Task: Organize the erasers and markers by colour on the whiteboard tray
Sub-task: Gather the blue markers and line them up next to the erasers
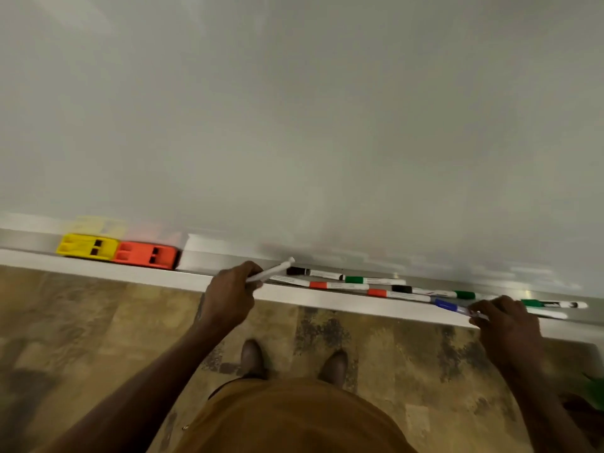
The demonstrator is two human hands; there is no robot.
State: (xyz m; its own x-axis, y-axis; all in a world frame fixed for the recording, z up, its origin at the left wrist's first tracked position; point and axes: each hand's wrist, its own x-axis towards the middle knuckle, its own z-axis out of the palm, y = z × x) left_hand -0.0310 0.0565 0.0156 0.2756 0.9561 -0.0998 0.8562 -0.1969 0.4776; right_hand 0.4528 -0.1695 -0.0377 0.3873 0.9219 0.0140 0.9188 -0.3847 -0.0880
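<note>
Your left hand point(230, 294) grip clamped on white marker point(271, 272) above tray point(202, 278); right hand point(506, 325) pinching blue marker point(449, 305) at tray lip. Risk: you nudge loose markers point(340, 285) off edge.

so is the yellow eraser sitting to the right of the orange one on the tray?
No, the yellow eraser sits to the left of the orange eraser, the two touching end to end on the tray.

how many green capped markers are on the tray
3. One green-capped marker lies just right of the left hand, one mid-tray, one beside the right hand. That hand may hide more.
</note>
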